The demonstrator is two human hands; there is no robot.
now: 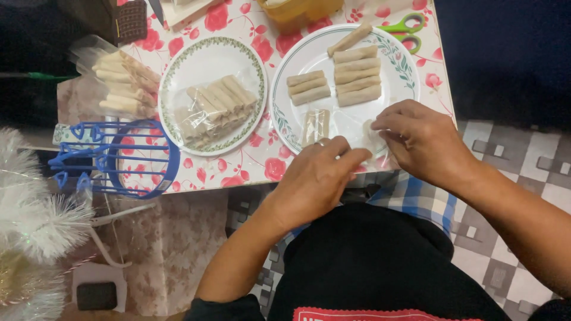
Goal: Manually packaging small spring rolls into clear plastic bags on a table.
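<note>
My left hand [318,175] and my right hand [419,139] meet at the near rim of a white plate [401,83], both pinching a thin clear plastic wrapper [364,138] with a pale roll inside. On that plate lie several unwrapped pale rolls [357,74] in two rows and one wrapped roll [315,126] just beyond my left fingers. A second plate [205,59] to the left carries a clear bag of rolls [217,107].
A floral tablecloth [262,157] covers the small table. Another bag of rolls [122,83] lies at the far left, a blue wire rack [119,157] near the front left edge. Green scissors [407,30] and a yellow container [297,10] sit at the back.
</note>
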